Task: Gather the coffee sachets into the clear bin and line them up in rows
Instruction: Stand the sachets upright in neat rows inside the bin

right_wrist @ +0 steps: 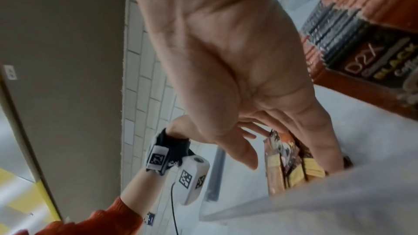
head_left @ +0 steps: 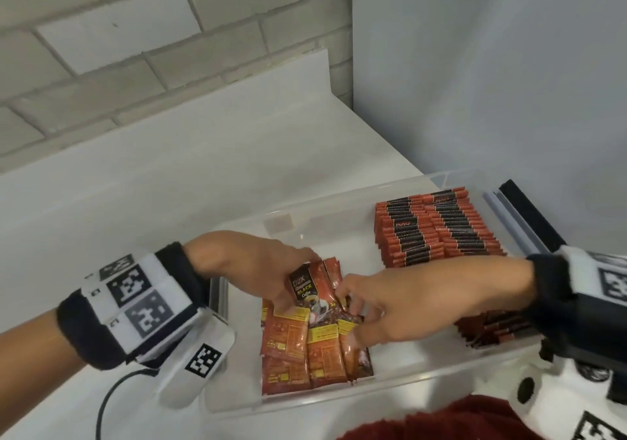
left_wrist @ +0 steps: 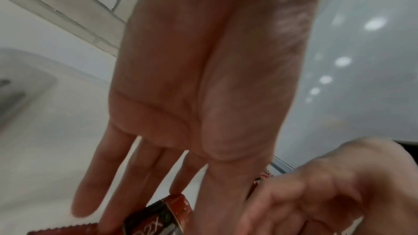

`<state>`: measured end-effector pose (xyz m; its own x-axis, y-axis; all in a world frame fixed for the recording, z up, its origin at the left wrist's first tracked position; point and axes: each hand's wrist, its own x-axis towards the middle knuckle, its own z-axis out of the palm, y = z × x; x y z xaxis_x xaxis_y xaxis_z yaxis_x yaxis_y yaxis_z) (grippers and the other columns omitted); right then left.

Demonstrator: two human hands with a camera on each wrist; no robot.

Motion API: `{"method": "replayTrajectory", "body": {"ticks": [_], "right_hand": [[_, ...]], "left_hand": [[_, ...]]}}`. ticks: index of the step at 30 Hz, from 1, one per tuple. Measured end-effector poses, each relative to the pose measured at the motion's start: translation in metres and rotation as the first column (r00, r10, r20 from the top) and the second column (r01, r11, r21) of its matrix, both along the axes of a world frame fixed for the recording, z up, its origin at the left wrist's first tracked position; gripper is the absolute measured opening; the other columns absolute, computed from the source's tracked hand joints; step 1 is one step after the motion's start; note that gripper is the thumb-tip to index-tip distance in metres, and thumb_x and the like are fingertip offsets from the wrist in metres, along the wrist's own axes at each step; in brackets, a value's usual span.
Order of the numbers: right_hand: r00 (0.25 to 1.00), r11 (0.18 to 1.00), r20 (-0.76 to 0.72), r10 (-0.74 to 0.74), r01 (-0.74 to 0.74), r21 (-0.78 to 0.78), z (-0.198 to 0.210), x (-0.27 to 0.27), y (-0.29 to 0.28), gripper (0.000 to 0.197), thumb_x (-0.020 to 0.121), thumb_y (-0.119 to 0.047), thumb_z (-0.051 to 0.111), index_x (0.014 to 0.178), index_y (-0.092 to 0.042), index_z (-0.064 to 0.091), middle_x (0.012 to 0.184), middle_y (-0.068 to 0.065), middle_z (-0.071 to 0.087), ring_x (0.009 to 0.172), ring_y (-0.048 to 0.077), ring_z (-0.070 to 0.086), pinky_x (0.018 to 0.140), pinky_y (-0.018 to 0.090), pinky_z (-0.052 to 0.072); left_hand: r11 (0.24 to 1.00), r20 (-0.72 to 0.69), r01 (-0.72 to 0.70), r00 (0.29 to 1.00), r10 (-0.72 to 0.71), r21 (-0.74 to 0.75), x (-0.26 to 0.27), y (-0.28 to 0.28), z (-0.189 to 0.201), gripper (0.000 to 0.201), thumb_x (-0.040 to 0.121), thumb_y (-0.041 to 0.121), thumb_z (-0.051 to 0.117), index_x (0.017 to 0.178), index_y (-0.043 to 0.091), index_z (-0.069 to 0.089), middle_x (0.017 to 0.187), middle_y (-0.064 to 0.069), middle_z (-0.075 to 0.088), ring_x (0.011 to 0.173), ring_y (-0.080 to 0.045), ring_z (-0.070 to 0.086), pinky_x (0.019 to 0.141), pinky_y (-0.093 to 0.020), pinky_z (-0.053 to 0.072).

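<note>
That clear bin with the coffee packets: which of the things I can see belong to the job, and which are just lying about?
Part of the job:
- clear bin
- loose sachets lying in it
- upright rows of sachets
- front-up sachet, held by left hand
- right hand, on the loose sachets

Just lying about:
- white counter
- black cable

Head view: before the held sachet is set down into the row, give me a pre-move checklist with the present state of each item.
1. Coffee sachet held by left hand: ok, pinched.
2. Right hand steadying the loose sachets: ok, fingers on them.
3. Both hands inside the clear bin: ok.
4. Standing row at the right tidy: ok.
5. Loose sachets lined up: not ok, they overlap and face different ways.
6. Free floor at the bin's far left: ok.
</note>
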<state>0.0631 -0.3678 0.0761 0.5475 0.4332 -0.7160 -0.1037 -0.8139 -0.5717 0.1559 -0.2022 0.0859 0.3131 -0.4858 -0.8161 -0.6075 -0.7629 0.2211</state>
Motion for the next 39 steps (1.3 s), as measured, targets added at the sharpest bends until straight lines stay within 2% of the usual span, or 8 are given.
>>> {"method": "replayTrajectory", "body": {"ticks": [6, 9, 14, 19, 25, 30, 35, 39], "right_hand": [[0.982, 0.979, -0.108, -0.156, 0.168, 0.112, -0.009, 0.008, 0.015, 0.024, 0.096, -0.025, 0.059, 0.099, -0.035, 0.037, 0.099, -0.01, 0.053, 0.064, -0.005, 0.055, 0.053, 0.006, 0.042], [0.986, 0.987, -0.086, -0.144, 0.15, 0.066, -0.014, 0.01, 0.023, 0.052, 0.091, -0.033, 0.065, 0.129, -0.012, 0.035, 0.094, 0.001, 0.059, 0.074, 0.007, 0.054, 0.06, 0.015, 0.044], [0.995, 0.996, -0.076, -0.068, 0.072, 0.049, -0.021, 0.016, 0.03, 0.028, 0.091, -0.036, 0.064, 0.095, -0.009, 0.061, 0.084, 0.004, 0.06, 0.077, 0.015, 0.054, 0.067, 0.023, 0.043], [0.985, 0.986, -0.083, -0.149, 0.154, 0.062, -0.028, 0.019, 0.032, 0.023, 0.095, -0.032, 0.059, 0.088, -0.01, 0.055, 0.081, 0.004, 0.06, 0.08, 0.016, 0.059, 0.072, 0.021, 0.047], [0.954, 0.949, -0.181, -0.238, 0.268, 0.168, -0.034, 0.021, 0.032, 0.014, 0.096, -0.017, 0.058, 0.09, -0.012, 0.046, 0.078, -0.005, 0.051, 0.067, 0.006, 0.059, 0.057, 0.006, 0.045], [0.914, 0.878, -0.305, -0.268, 0.362, 0.312, -0.028, 0.029, 0.029, 0.021, 0.094, -0.001, 0.055, 0.115, -0.002, 0.05, 0.092, 0.009, 0.062, 0.077, 0.013, 0.061, 0.075, 0.022, 0.057], [0.865, 0.743, -0.248, -0.436, 0.502, 0.444, -0.001, 0.049, -0.003, 0.025, 0.096, -0.016, 0.055, 0.117, -0.003, 0.05, 0.114, 0.017, 0.065, 0.101, 0.026, 0.067, 0.087, 0.041, 0.057], [0.785, 0.546, -0.233, -0.574, 0.58, 0.605, 0.019, 0.063, -0.024, 0.035, 0.093, -0.039, 0.049, 0.109, -0.012, 0.063, 0.095, 0.009, 0.071, 0.087, 0.015, 0.067, 0.073, 0.03, 0.057]], "left_hand": [[0.999, 0.056, -0.042, 0.997, 0.043, -0.013, 0.002, 0.002, -0.01, 0.071, 0.08, 0.026, 0.076, 0.131, 0.021, 0.027, 0.094, 0.011, 0.049, 0.093, -0.015, 0.052, 0.072, -0.022, 0.042], [0.999, 0.042, -0.032, 0.999, 0.032, 0.005, 0.001, 0.004, -0.011, 0.066, 0.079, 0.025, 0.078, 0.123, 0.024, 0.029, 0.091, 0.011, 0.051, 0.091, -0.016, 0.052, 0.072, -0.023, 0.042], [0.999, -0.028, -0.045, 0.999, 0.045, -0.009, -0.003, 0.006, -0.011, 0.085, 0.075, 0.023, 0.081, 0.131, 0.027, 0.017, 0.114, 0.0, 0.063, 0.093, -0.018, 0.058, 0.083, -0.025, 0.045], [1.0, -0.054, 0.009, 0.998, -0.008, 0.015, 0.0, 0.01, -0.02, 0.064, 0.069, 0.029, 0.085, 0.107, 0.036, 0.034, 0.092, 0.018, 0.057, 0.082, -0.004, 0.054, 0.072, -0.016, 0.043], [0.995, -0.034, 0.089, 0.995, -0.09, -0.05, 0.0, 0.018, -0.022, 0.045, 0.083, 0.026, 0.072, 0.124, 0.023, 0.054, 0.112, 0.007, 0.063, 0.083, -0.005, 0.049, 0.056, -0.002, 0.034], [0.988, -0.135, -0.017, 0.991, -0.004, -0.157, 0.013, 0.025, -0.011, 0.028, 0.086, 0.03, 0.07, 0.11, 0.019, 0.061, 0.104, 0.006, 0.071, 0.086, -0.008, 0.063, 0.076, -0.013, 0.047], [0.822, -0.324, -0.407, 0.901, 0.289, -0.398, 0.034, 0.029, 0.014, 0.027, 0.088, 0.012, 0.067, 0.113, 0.008, 0.059, 0.106, -0.004, 0.072, 0.098, -0.018, 0.069, 0.08, -0.027, 0.056], [0.602, -0.396, -0.568, 0.823, 0.408, -0.561, 0.045, 0.018, 0.031, 0.032, 0.085, 0.013, 0.063, 0.117, 0.012, 0.06, 0.109, -0.004, 0.072, 0.1, -0.017, 0.068, 0.078, -0.027, 0.058]]}}
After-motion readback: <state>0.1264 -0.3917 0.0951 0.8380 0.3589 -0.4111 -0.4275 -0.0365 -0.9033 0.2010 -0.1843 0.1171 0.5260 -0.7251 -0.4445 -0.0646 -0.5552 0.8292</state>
